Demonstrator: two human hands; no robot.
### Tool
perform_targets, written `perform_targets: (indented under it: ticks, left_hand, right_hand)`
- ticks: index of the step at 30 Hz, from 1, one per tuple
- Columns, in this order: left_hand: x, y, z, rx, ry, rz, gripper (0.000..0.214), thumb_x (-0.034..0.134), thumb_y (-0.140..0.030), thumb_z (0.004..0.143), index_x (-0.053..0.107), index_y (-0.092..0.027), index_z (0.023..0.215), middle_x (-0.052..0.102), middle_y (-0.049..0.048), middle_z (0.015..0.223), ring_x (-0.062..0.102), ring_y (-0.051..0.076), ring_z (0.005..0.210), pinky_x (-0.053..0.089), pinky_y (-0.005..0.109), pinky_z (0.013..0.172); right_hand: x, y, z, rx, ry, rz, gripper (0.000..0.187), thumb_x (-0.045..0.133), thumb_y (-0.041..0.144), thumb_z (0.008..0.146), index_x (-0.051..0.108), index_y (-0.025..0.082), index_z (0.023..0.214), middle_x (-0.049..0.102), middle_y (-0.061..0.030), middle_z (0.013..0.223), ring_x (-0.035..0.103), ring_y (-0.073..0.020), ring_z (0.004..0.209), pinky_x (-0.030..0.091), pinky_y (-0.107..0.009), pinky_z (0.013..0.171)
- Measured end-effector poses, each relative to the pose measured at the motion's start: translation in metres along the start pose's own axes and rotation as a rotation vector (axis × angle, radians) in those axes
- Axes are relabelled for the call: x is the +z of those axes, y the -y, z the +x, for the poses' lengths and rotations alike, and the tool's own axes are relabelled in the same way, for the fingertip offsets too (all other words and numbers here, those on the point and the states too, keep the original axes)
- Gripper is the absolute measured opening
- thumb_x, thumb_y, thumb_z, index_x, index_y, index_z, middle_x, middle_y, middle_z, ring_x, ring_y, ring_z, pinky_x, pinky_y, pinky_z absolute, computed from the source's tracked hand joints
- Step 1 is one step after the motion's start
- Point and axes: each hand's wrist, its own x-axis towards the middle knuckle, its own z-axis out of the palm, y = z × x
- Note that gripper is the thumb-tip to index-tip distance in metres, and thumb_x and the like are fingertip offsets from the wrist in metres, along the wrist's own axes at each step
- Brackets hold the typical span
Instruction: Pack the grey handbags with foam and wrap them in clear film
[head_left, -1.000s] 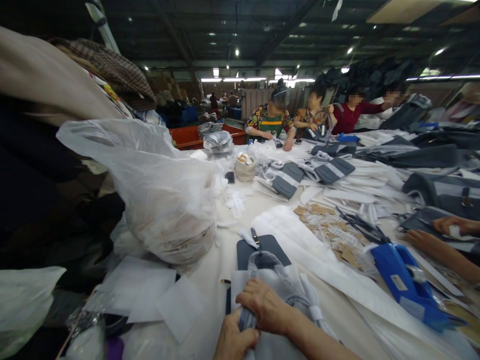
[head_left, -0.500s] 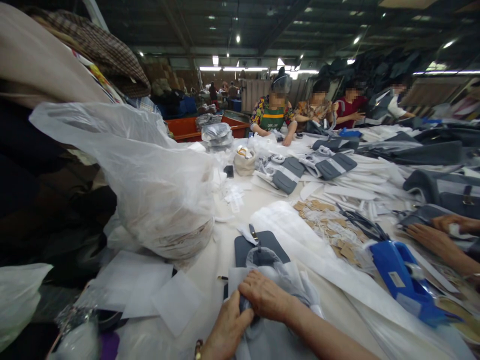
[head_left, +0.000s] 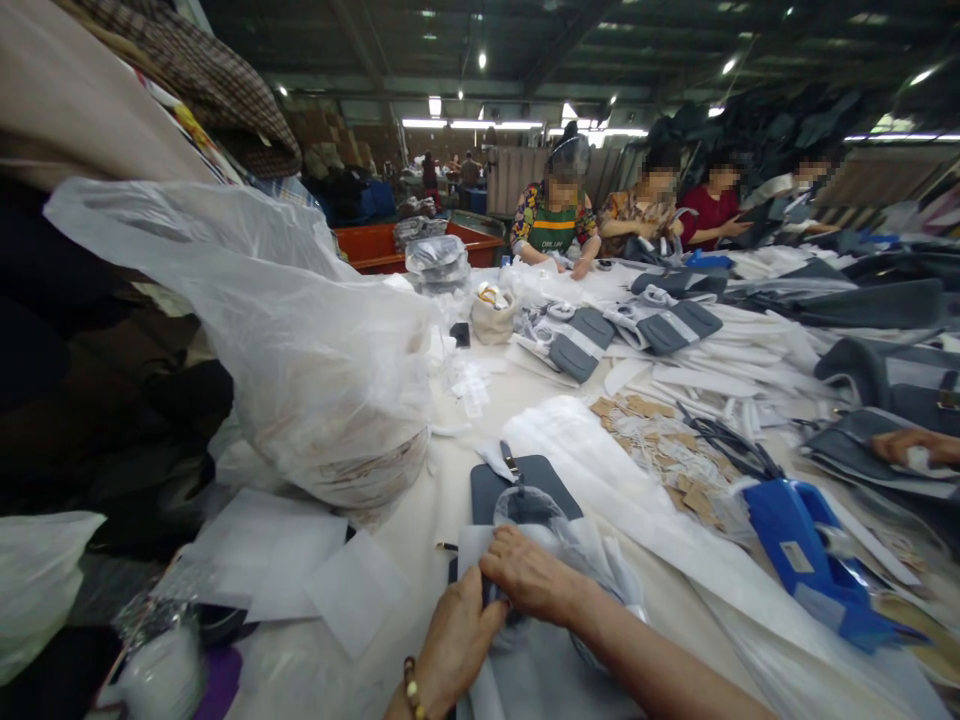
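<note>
A dark blue-grey bag (head_left: 556,482) lies on the table before me, its flap pointing away and a buckle tab at the flap's edge. Translucent white wrapping (head_left: 472,543) covers its middle. A handle (head_left: 553,507), wound in thin translucent material, loops over the bag. My left hand (head_left: 459,622), bracelet at the wrist, is closed with thumb and fingers at the wrapped handle's near part. Beside it my right hand (head_left: 529,575) bends its fingers over the same spot, touching the left. What lies right under the fingers is mostly hidden.
A large clear plastic bag (head_left: 337,370) bulges at the left, near loose white sheets (head_left: 360,590). To the right lie a white foam roll (head_left: 600,480), brown tags (head_left: 660,440) and a blue tape dispenser (head_left: 802,550). A co-worker's hand (head_left: 911,447) rests on another bag.
My hands stay together on the bag, with the fingers shifting slightly. The view has tilted a little. At the right, one of the co-worker's hands has left the view.
</note>
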Motion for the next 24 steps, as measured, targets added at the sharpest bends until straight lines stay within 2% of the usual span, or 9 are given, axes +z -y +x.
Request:
perform_targets:
  ticks: [2, 4, 7, 9, 15, 18, 20, 22, 24]
  left_hand:
    - [0.006, 0.005, 0.003, -0.063, -0.025, -0.109, 0.007, 0.054, -0.014, 0.074, 0.048, -0.018, 0.074, 0.062, 0.0031, 0.071, 0.058, 0.019, 0.068, 0.038, 0.026, 0.061]
    - [0.011, 0.009, 0.004, -0.141, -0.018, -0.181, 0.012, 0.050, -0.018, 0.079, 0.043, -0.020, 0.069, 0.053, -0.0020, 0.054, 0.050, 0.015, 0.048, 0.034, 0.025, 0.046]
    - [0.015, 0.009, 0.003, -0.204, 0.003, -0.340, 0.017, 0.045, -0.023, 0.083, 0.039, -0.021, 0.066, 0.042, -0.0067, 0.045, 0.039, 0.010, 0.036, 0.027, 0.021, 0.036]
    - [0.016, 0.007, 0.002, -0.206, -0.004, -0.432, 0.018, 0.046, -0.023, 0.082, 0.038, -0.021, 0.065, 0.040, -0.0077, 0.044, 0.038, 0.008, 0.037, 0.025, 0.019, 0.036]
    - [0.017, 0.011, 0.006, -0.214, -0.010, -0.533, 0.022, 0.057, -0.028, 0.074, 0.042, -0.019, 0.061, 0.039, -0.0074, 0.041, 0.035, 0.007, 0.035, 0.019, 0.019, 0.035]
    - [0.016, 0.016, 0.006, -0.214, -0.006, -0.540, 0.031, 0.061, -0.039, 0.071, 0.043, -0.018, 0.059, 0.036, -0.0080, 0.039, 0.032, 0.006, 0.035, 0.018, 0.020, 0.037]
    - [0.011, 0.022, 0.002, -0.197, -0.012, -0.527, 0.037, 0.061, -0.049, 0.070, 0.045, -0.018, 0.060, 0.038, -0.0075, 0.040, 0.033, 0.007, 0.036, 0.020, 0.020, 0.037]
    - [0.007, 0.032, -0.006, -0.197, -0.062, -0.494, 0.041, 0.058, -0.056, 0.070, 0.047, -0.018, 0.062, 0.039, -0.0078, 0.040, 0.033, 0.007, 0.036, 0.021, 0.021, 0.037]
    - [0.008, 0.045, -0.017, -0.242, -0.133, -0.451, 0.040, 0.056, -0.056, 0.073, 0.044, -0.019, 0.061, 0.038, -0.0089, 0.040, 0.030, 0.006, 0.033, 0.019, 0.021, 0.036]
  right_hand:
    - [-0.005, 0.007, -0.010, 0.056, -0.075, 0.018, 0.029, 0.050, 0.007, 0.077, 0.055, 0.013, 0.105, 0.060, -0.0092, 0.102, 0.050, -0.0216, 0.099, 0.034, -0.039, 0.094]
    - [-0.006, 0.019, -0.024, 0.190, -0.208, 0.056, 0.033, 0.047, 0.006, 0.079, 0.051, 0.014, 0.111, 0.057, -0.0103, 0.106, 0.047, -0.0236, 0.101, 0.036, -0.042, 0.089]
    - [0.005, 0.039, -0.042, 0.373, -0.340, 0.123, 0.006, 0.054, 0.018, 0.083, 0.055, 0.018, 0.089, 0.057, -0.0055, 0.085, 0.050, -0.0222, 0.081, 0.038, -0.037, 0.074]
    - [0.018, 0.049, -0.048, 0.412, -0.361, 0.106, 0.012, 0.063, 0.026, 0.080, 0.056, 0.019, 0.085, 0.058, -0.0046, 0.081, 0.050, -0.0229, 0.077, 0.036, -0.036, 0.070]
    - [0.044, 0.052, -0.041, 0.406, -0.347, 0.083, 0.012, 0.067, 0.019, 0.078, 0.059, 0.020, 0.087, 0.063, -0.0016, 0.078, 0.055, -0.0213, 0.072, 0.032, -0.032, 0.066]
    - [0.046, 0.048, -0.039, 0.346, -0.343, 0.036, 0.004, 0.061, 0.018, 0.081, 0.058, 0.019, 0.081, 0.062, -0.0017, 0.074, 0.054, -0.0204, 0.070, 0.031, -0.031, 0.065]
    - [0.046, 0.045, -0.041, 0.318, -0.353, 0.012, 0.005, 0.056, 0.015, 0.080, 0.057, 0.019, 0.078, 0.061, -0.0029, 0.073, 0.053, -0.0205, 0.070, 0.030, -0.032, 0.065]
    - [0.043, 0.043, -0.044, 0.316, -0.359, 0.008, 0.007, 0.055, 0.013, 0.079, 0.055, 0.018, 0.075, 0.060, -0.0034, 0.073, 0.052, -0.0202, 0.069, 0.030, -0.032, 0.066]
    - [0.040, 0.042, -0.048, 0.326, -0.357, 0.014, 0.008, 0.055, 0.012, 0.078, 0.054, 0.018, 0.072, 0.059, -0.0029, 0.071, 0.051, -0.0196, 0.069, 0.031, -0.031, 0.067]
